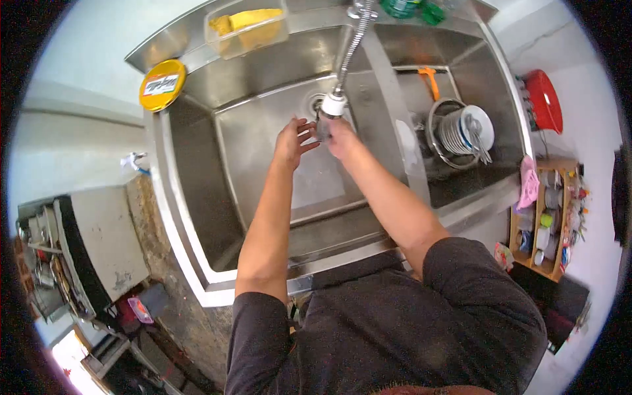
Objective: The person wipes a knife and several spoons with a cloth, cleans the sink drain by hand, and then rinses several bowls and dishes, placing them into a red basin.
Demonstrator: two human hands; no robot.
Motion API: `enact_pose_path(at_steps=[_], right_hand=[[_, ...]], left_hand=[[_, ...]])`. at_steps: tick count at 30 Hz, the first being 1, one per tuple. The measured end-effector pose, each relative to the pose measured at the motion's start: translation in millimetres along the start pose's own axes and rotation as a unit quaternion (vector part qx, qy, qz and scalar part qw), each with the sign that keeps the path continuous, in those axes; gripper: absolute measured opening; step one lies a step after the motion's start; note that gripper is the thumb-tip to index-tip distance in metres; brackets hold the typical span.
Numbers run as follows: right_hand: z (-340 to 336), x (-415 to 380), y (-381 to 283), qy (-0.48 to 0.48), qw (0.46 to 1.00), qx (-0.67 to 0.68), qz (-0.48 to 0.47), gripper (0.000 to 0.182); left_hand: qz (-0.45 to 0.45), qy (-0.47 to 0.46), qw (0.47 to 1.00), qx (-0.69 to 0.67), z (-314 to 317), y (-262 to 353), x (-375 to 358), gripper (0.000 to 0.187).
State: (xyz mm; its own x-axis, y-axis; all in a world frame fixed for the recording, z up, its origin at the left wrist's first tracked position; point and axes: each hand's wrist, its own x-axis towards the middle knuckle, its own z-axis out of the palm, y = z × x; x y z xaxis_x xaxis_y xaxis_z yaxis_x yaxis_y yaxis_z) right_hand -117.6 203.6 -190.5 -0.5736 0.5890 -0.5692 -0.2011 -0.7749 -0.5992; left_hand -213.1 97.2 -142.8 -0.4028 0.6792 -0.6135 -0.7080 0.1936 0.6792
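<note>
Both my hands reach over the large basin of a steel sink point(263, 131), just below the white head of a faucet point(334, 105) on a coiled metal hose. My left hand point(293, 140) is on the left of the faucet head, its fingers spread and curved inward. Close against the faucet's right side is my right hand point(341, 137), its fingers smeared by motion. A greyish, shiny patch point(322, 129) shows between the two hands; I cannot tell whether it is water or something held. The basin's drain point(317, 104) lies partly hidden behind the faucet.
The right basin holds a rack point(432, 135) with stacked plates point(454, 131), metal utensils point(475, 135) and an orange-handled tool point(431, 82). A clear tub point(220, 46) with yellow cloth and a yellow round lid point(162, 85) sit on the rim. A pink cloth point(528, 183) hangs at right.
</note>
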Motion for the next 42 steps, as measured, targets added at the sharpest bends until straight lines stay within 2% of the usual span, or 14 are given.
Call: enact_pose_path(at_steps=[10, 15, 17, 21, 23, 24, 25, 28, 30, 31, 32, 35, 39, 42], right_hand=[[-35, -6, 14, 0.195, 0.829, -0.521, -0.053, 0.056], [-47, -19, 128, -0.136, 0.657, -0.737, -0.087, 0.036], [-28, -39, 122, -0.465, 0.309, -0.795, -0.238, 0.035], [-55, 48, 154, -0.44, 0.292, -0.746, -0.407, 0.027], [-22, 61, 84, -0.292, 0.614, -0.679, -0.276, 0.023], [-24, 99, 74, -0.14, 0.642, -0.678, -0.329, 0.023], [-27, 127, 72, 0.018, 0.651, -0.66, -0.374, 0.023], [-13, 95, 95, -0.016, 0.549, -0.724, -0.417, 0.025], [-10, 31, 155, -0.213, 0.777, -0.588, -0.066, 0.025], [-23, -4, 176, -0.399, 0.6, -0.607, -0.337, 0.029], [17, -55, 150, -0.467, 0.581, -0.666, -0.034, 0.028], [-45, -32, 264, -0.651, 0.422, -0.589, -0.228, 0.025], [44, 23, 146, -0.489, 0.451, -0.663, -0.343, 0.025], [-22, 111, 116, -0.144, 0.45, -0.734, -0.487, 0.026]], left_hand=[[0.04, 0.081, 0.976, 0.198, -28, 10, -1, 0.046], [0.053, 0.137, 0.978, 0.145, -80, 43, -30, 0.033], [0.05, 0.164, 0.969, 0.179, -99, 53, -45, 0.032], [0.044, 0.206, 0.946, 0.246, -112, 72, -97, 0.034], [0.033, 0.196, 0.94, 0.276, -130, 67, -109, 0.035], [0.029, 0.199, 0.94, 0.275, -136, 64, -111, 0.035], [0.025, 0.196, 0.942, 0.27, -140, 62, -114, 0.036], [0.023, 0.189, 0.941, 0.279, -143, 64, -109, 0.036], [0.021, 0.188, 0.937, 0.293, -140, 66, -101, 0.036], [0.029, 0.179, 0.934, 0.308, -140, 68, -96, 0.036], [0.037, 0.169, 0.931, 0.322, -139, 69, -94, 0.036], [0.069, 0.147, 0.922, 0.352, -129, 79, -101, 0.037], [0.075, 0.136, 0.912, 0.38, -125, 86, -125, 0.039], [0.055, 0.14, 0.919, 0.364, -123, 84, -132, 0.041]])
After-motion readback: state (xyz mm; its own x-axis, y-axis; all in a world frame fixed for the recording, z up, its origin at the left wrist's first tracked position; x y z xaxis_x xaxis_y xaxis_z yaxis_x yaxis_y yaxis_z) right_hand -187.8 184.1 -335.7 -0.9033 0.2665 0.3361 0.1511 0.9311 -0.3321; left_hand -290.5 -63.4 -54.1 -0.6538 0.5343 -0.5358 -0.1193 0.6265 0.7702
